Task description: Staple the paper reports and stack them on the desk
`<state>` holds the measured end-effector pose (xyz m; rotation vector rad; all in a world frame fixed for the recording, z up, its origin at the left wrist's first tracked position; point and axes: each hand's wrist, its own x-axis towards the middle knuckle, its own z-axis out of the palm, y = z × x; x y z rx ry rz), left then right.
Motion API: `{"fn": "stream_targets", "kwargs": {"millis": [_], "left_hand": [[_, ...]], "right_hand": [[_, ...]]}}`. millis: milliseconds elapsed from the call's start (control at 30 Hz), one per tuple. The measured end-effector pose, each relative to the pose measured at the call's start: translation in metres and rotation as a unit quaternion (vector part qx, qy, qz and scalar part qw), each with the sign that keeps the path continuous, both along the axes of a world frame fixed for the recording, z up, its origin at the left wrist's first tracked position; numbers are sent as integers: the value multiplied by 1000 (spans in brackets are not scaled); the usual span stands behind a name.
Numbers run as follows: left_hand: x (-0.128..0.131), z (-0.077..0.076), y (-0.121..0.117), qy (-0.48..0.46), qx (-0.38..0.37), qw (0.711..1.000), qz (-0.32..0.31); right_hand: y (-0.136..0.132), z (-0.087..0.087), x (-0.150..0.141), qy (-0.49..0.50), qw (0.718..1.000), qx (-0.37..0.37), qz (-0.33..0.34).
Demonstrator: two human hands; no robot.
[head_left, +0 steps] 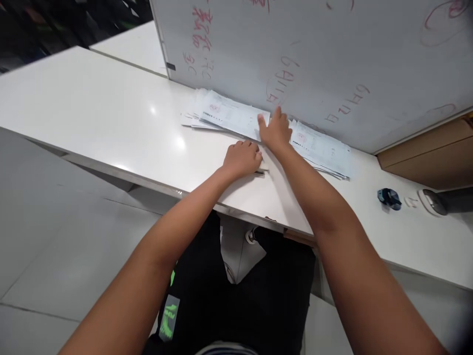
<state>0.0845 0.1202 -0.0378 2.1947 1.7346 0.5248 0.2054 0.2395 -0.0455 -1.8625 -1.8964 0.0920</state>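
Observation:
My left hand (242, 160) is wrapped over a small stapler-like tool (263, 167) on the white tabletop. Only its pale end and a dark lower edge show past my thumb. Beyond it, my right hand (276, 132) reaches between two piles of printed paper slips, with thumb and forefinger apart. Its thumb lies at the right end of the left pile of slips (232, 116), which bears a red stamp mark. The right pile of slips (321, 148) fans out beside the same hand, partly hidden behind it and my forearm.
A whiteboard (325, 59) with red and dark handwriting stands along the back of the white table (121, 108). To the right are a dark blue wristwatch-like item (389, 198), a dark bottle (453, 201) lying on its side, and a cardboard box (428, 150). The table's front edge runs close to my lap.

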Motion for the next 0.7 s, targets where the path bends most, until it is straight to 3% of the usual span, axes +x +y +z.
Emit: {"fn": "stream_targets", "kwargs": {"millis": [167, 267, 400, 500, 600, 700], "left_hand": [[3, 0, -1, -39, 0, 998, 55], [8, -2, -2, -57, 6, 993, 108], [16, -1, -5, -51, 33, 985, 163], [21, 11, -14, 17, 102, 979, 176], [33, 31, -24, 66, 189, 970, 139], [62, 47, -23, 40, 195, 977, 72]], "right_hand": [[-50, -3, 113, -115, 992, -4, 53], [-79, -16, 160, -121, 991, -59, 12], [-91, -30, 170, -78, 996, -31, -33], [-91, -30, 164, -61, 998, 17, -29], [-89, -28, 162, -48, 997, 52, -27], [-86, -29, 166, -41, 996, 78, -28]]}}
